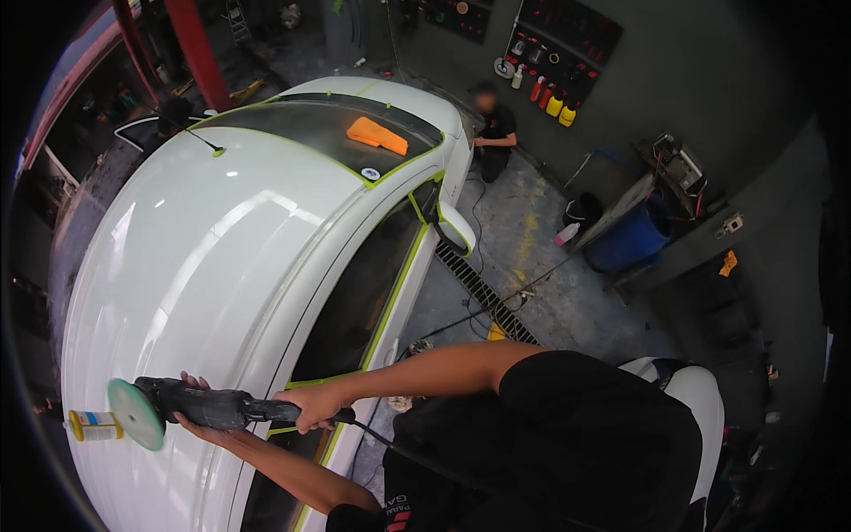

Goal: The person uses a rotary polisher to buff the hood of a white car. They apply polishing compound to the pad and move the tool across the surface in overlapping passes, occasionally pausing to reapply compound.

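Observation:
Both my hands hold a black corded polisher (217, 408) over the white car's roof (213, 266). My right hand (312, 406) is closed around its rear handle, where the cable (377, 434) leaves. Nearer the pad, my left hand (206, 429) wraps the front of the body from below, its fingertips showing on the far side. The round mint-green foam pad (136, 415) is tilted on edge, its face turned left. Right beside it is a yellow and white bottle (95, 426); I cannot tell whether the two touch.
Yellow-green masking tape (408, 284) lines the windows and trim. An orange cloth (377, 135) lies on the windshield. Another person (495, 129) crouches by the car's front. A floor drain grate (483, 293), cables, a blue barrel (629, 235) and a black bucket (582, 209) are at the right.

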`<state>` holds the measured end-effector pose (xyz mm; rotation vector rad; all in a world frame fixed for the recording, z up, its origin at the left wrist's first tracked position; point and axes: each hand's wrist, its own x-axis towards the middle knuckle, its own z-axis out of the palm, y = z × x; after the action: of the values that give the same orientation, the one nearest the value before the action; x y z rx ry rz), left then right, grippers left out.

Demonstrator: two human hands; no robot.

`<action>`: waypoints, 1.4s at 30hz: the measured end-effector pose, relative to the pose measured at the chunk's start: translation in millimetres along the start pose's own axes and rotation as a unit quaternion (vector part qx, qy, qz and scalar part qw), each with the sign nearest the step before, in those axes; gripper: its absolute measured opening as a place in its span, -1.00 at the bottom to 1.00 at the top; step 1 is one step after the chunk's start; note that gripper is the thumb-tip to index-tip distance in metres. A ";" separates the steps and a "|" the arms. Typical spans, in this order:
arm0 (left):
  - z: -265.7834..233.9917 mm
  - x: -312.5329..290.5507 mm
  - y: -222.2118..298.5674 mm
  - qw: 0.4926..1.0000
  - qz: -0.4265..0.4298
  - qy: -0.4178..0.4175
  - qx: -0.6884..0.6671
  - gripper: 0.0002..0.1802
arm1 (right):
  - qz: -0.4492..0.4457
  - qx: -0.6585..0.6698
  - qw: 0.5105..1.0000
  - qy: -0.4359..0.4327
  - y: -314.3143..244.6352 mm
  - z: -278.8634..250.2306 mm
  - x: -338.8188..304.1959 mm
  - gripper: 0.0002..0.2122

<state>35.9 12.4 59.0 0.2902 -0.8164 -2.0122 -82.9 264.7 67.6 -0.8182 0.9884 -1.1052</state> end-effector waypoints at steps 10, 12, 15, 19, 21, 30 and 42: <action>-110.1 106.6 56.6 0.990 -0.120 -0.068 0.028 -0.27 | -0.035 -0.324 0.932 0.158 30.3 -28.2 -10.0 -0.22; -139.8 122.3 73.2 0.986 -0.136 -0.076 0.053 -0.25 | 0.007 -0.303 0.930 0.209 65.5 -50.5 -34.6 -0.23; -131.9 120.4 58.7 0.988 -0.124 -0.054 0.072 -0.21 | 0.105 -0.301 0.902 0.292 153.1 -82.5 -102.4 -0.26; -132.5 126.0 43.5 0.984 -0.146 -0.093 0.038 -0.15 | 0.208 -0.331 0.846 0.362 293.2 -113.3 -207.3 -0.30; -133.3 123.8 59.4 0.987 -0.131 -0.088 0.038 -0.13 | 0.273 -0.318 0.818 0.394 300.3 -108.7 -239.0 -0.30; -147.6 118.0 56.2 0.985 -0.081 -0.150 -0.027 -0.10 | 0.447 -0.218 0.743 0.448 316.3 -97.8 -333.0 -0.36; -147.4 123.7 69.9 0.979 -0.128 -0.149 -0.062 -0.17 | 0.351 -0.213 0.812 0.415 274.3 -106.9 -224.9 -0.32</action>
<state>87.3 -178.9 7.2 0.0200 -0.8672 -2.3759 -123.2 547.3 -168.5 -0.1925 2.1288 -0.5470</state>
